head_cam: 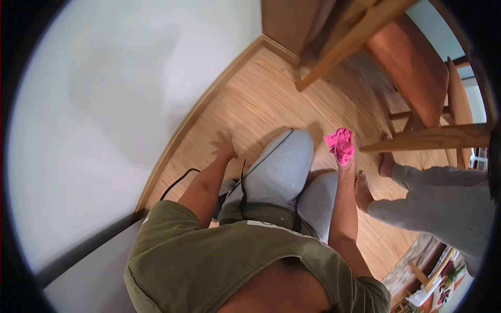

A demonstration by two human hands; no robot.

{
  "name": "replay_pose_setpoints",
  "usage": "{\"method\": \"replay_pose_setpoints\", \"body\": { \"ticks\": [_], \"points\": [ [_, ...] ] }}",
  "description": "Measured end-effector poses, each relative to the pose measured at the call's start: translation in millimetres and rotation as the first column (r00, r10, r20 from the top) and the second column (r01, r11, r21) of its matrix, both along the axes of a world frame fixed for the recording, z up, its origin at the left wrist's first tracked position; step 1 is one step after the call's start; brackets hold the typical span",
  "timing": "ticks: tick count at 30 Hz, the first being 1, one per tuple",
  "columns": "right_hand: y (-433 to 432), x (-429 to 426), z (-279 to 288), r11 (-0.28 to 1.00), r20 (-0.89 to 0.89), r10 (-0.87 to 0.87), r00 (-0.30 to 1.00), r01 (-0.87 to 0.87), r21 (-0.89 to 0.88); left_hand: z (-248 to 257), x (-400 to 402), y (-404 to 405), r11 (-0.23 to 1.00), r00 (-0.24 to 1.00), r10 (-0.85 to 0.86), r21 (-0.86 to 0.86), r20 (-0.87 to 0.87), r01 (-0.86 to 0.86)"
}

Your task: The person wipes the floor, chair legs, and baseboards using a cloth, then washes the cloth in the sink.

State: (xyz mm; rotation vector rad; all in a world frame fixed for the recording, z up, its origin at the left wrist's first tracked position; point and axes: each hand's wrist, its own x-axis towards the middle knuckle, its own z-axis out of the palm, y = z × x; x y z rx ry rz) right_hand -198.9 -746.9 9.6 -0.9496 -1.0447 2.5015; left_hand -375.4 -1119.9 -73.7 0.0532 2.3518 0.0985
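My left hand is low over the wood-plank floor, close to the baseboard. Its fingers are spread and slightly blurred, with nothing held; whether the palm presses on the boards I cannot tell. On the other side of my knees, my right hand grips a crumpled bright pink cloth. The cloth hides most of its fingers. My legs in light grey trousers are bent between the two arms.
A white wall rises at the left. Wooden furniture legs and a reddish-brown wooden panel stand at the right. Another person's bare foot is beside my right forearm. A black cable lies near my left elbow.
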Motion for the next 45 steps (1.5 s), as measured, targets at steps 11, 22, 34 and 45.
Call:
{"method": "replay_pose_setpoints", "body": {
  "ticks": [11, 22, 34, 45],
  "points": [
    [-21, -73, -152, 0.417, 0.537, -0.044, 0.842, -0.473, 0.776, -11, -3, -1, 0.999, 0.995, 0.02, 0.04, 0.098, -0.024],
    [-315, -251, -161, -0.041, 0.101, 0.548, 0.831, -0.094, 0.995, -48, 4, -40, 0.979, 0.973, -0.203, -0.01, 0.107, 0.205],
    [-109, -393, -166, -0.483, 0.338, -0.163, 0.927, -0.373, 0.792, -42, 7, -56, 0.986, 0.97, -0.159, 0.017, -0.182, 0.164],
    [-412, -263, -155, -0.543, 0.498, 0.614, 0.612, -0.129, 0.829, -72, 62, -102, 0.961, 0.922, -0.171, 0.149, -0.347, 0.234]
  ]
}}
